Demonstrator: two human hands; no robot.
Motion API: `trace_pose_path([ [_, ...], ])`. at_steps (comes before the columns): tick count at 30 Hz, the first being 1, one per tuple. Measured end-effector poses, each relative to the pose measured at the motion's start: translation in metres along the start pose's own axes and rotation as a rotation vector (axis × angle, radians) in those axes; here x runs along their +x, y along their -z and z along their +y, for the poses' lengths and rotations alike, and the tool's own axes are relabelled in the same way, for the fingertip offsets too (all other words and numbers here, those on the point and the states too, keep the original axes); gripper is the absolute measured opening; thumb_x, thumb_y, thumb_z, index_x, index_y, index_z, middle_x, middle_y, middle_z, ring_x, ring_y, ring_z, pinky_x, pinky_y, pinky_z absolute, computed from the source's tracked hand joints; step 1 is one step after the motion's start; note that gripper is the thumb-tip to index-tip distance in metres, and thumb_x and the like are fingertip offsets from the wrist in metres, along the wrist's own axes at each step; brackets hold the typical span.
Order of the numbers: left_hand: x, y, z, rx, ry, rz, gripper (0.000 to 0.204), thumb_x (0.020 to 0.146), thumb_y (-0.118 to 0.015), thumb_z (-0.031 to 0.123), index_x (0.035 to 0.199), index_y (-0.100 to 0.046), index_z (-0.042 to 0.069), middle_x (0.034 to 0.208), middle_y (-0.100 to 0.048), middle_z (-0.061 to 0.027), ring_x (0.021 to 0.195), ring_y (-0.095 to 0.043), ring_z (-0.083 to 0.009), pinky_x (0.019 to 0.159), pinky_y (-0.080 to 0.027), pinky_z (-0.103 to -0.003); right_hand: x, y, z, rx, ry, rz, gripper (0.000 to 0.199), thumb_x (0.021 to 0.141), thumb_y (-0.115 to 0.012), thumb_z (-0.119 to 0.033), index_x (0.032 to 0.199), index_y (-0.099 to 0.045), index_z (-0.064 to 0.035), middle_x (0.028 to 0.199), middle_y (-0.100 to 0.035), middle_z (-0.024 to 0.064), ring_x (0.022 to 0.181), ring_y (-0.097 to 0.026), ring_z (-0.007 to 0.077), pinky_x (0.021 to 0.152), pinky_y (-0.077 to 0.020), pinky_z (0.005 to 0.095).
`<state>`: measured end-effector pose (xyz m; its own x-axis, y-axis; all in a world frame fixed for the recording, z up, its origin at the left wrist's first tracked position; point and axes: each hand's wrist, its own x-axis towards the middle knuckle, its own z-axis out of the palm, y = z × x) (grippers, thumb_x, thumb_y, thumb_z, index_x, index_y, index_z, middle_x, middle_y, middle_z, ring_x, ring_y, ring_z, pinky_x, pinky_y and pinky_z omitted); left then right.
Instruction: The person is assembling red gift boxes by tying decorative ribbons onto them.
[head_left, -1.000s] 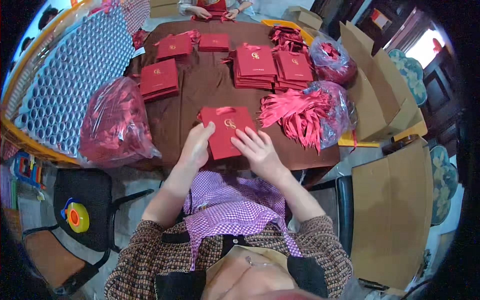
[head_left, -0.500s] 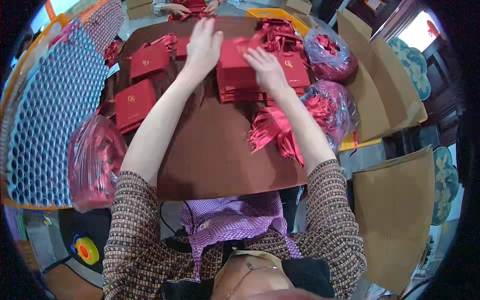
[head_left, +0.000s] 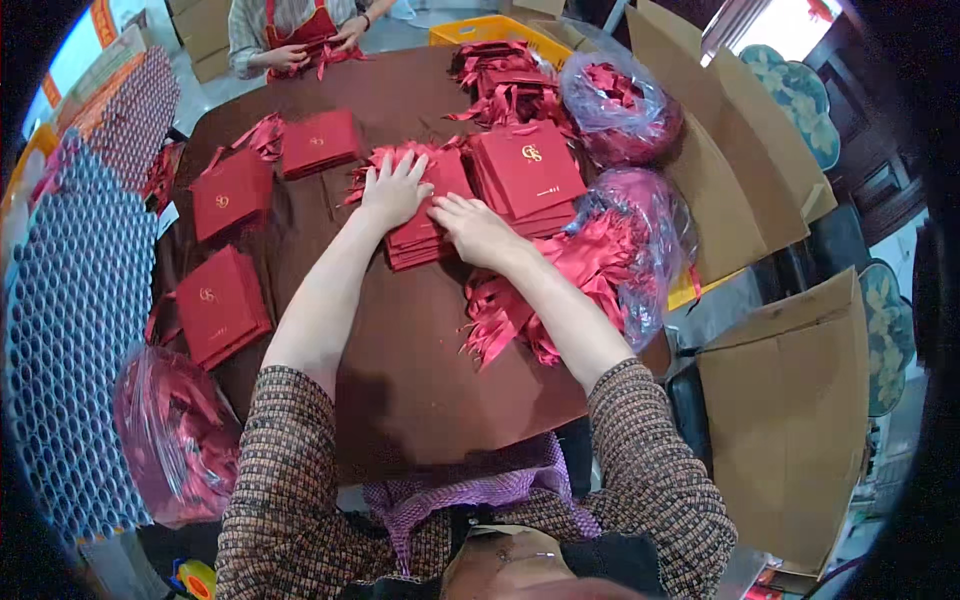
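Note:
A stack of small red paper gift bags (head_left: 418,243) lies on the middle of the brown table, ribbons bunched at its far end. My left hand (head_left: 397,192) rests on the far left part of this stack, its fingers spread. On the stack's right side lies my right hand (head_left: 474,230), fingers stretched out and nothing gripped. Just right of it is another pile of red gift bags (head_left: 530,178) with a gold emblem on top. Loose red ribbons (head_left: 590,265) spill out beside my right forearm.
Smaller red bag piles (head_left: 222,305) stand along the table's left. Clear plastic sacks of red ribbon (head_left: 180,430) sit at both sides. A co-worker's hands (head_left: 348,35) hold something red at the far edge. Cardboard boxes (head_left: 785,420) stand to the right, near a yellow crate (head_left: 455,32).
My hands have come down onto the middle stack, closer to me; the right one was beside a blurred red ribbon. The view has shifted, showing more of the co-worker.

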<state>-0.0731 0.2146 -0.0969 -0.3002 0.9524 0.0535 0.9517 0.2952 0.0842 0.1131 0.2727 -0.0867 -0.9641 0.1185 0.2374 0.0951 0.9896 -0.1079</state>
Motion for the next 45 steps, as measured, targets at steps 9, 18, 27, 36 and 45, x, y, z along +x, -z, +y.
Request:
trace_pose_path([
  [9,0.005,0.005,0.003,0.018,0.002,-0.001,0.062,0.093,-0.042,0.047,0.146,-0.023,0.020,0.152,-0.022,-0.0098,0.138,-0.020,-0.0406,0.105,-0.023,-0.063,-0.002,-0.003,-0.003,0.100,-0.024,0.092,0.038,0.080,-0.051,-0.004,0.117,-0.054,0.0006,0.125,-0.050,0.0194,0.125,-0.042,0.0364,0.105,-0.0324,0.0432],
  [18,0.008,0.034,-0.009,-0.115,0.062,0.221,0.066,0.088,-0.054,0.044,0.145,-0.026,0.027,0.152,-0.023,-0.0091,0.136,-0.021,-0.0461,0.100,-0.023,-0.069,-0.099,0.081,-0.080,0.124,-0.079,0.501,0.036,0.076,-0.063,-0.002,0.112,-0.059,-0.0049,0.126,-0.052,0.0157,0.120,-0.047,0.0339,0.102,-0.0351,0.0446],
  [27,-0.131,0.049,0.032,-0.535,-0.166,0.870,0.032,0.089,-0.055,0.016,0.117,-0.053,0.000,0.117,-0.056,-0.0223,0.113,-0.051,-0.0383,0.096,-0.040,-0.045,-0.394,0.044,-0.161,0.120,-0.909,0.270,0.017,0.086,-0.051,-0.002,0.102,-0.055,0.0019,0.096,-0.057,0.0220,0.091,-0.056,0.0406,0.079,-0.0465,0.0423],
  [36,-0.345,-0.010,0.073,-0.204,-0.005,0.026,0.062,0.081,-0.063,0.033,0.132,-0.044,0.004,0.146,-0.026,-0.0253,0.132,-0.025,-0.0486,0.105,-0.021,-0.059,-0.516,0.018,-0.294,0.623,-1.334,-0.599,0.033,0.088,-0.056,-0.020,0.116,-0.054,-0.0032,0.113,-0.056,0.0209,0.091,-0.058,0.0361,0.071,-0.0479,0.0468],
  [45,-0.348,-0.012,0.077,-0.148,-0.074,-0.114,0.070,0.078,-0.065,0.044,0.133,-0.043,0.005,0.148,-0.020,-0.0279,0.135,-0.017,-0.0517,0.106,-0.013,-0.066,-0.467,-0.015,-0.220,0.858,-1.159,-0.652,0.034,0.088,-0.056,-0.021,0.117,-0.053,-0.0041,0.113,-0.056,0.0199,0.092,-0.058,0.0353,0.071,-0.0480,0.0468],
])
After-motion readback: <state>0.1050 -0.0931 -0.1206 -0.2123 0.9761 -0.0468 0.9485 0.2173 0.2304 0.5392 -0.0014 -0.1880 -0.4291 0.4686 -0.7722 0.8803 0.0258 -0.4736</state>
